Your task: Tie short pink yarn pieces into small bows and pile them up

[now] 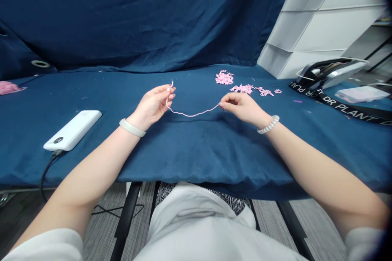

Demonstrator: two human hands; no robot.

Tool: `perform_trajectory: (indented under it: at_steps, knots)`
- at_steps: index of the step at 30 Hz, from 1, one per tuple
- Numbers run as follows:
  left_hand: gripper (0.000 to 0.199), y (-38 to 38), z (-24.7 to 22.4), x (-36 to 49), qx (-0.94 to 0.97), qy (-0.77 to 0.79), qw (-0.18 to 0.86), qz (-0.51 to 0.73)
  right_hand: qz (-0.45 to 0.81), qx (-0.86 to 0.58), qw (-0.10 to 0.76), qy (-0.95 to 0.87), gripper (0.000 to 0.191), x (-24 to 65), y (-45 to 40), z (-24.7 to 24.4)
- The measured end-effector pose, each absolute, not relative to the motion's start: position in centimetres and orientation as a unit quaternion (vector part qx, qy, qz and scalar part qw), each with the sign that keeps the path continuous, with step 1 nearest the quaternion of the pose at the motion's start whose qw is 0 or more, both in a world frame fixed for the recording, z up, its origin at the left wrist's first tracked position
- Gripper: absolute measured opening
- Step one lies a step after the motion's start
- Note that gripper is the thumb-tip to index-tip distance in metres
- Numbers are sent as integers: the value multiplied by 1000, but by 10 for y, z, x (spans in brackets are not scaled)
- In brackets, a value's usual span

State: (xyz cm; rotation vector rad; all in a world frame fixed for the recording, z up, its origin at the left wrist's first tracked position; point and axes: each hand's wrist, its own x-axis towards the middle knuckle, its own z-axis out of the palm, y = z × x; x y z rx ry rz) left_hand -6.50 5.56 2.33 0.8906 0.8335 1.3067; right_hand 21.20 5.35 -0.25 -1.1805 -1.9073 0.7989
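Out past your left hand, a pink yarn ball (7, 87) sits at the edge of the blue-covered counter (190, 159). Nearer that hand lies a white power bank (72, 130), its cable trailing toward you. Your left hand (152, 107) is closed in a pinch on one end of a pink yarn strand (191, 113), with the short tip standing up past the fingers. Your right hand (243, 108) pinches the other end, so the strand spreads out in a shallow sag between your hands, in front of you. Beyond your right hand lie small heaps of pink scraps (224, 77), and farther right runs a black lettered strap (333, 102).
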Motion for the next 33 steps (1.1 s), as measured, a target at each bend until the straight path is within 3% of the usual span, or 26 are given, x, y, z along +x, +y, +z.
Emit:
perform_trajectory:
  at_steps: [3, 9, 13, 17, 23, 33]
  knots:
    - [17, 42, 15, -50, 402, 386, 641, 528, 264, -398, 392, -786, 22, 199, 39, -1]
    - [6, 15, 5, -28, 419, 374, 678, 474, 157, -280, 438, -840, 12, 179, 10, 5]
    - [16, 8, -1, -20, 431, 342, 695, 463, 113, -248, 470, -840, 9, 172, 3, 3]
    - [24, 7, -9, -16, 445, 296, 718, 446, 82, -243, 485, -836, 7, 165, 1, -4]
    - [20, 5, -12, -17, 449, 260, 754, 402, 47, -271, 500, -821, 7, 161, 1, -8]
    - [19, 5, -8, -20, 441, 296, 759, 376, 111, -301, 499, -805, 10, 163, 1, -7]
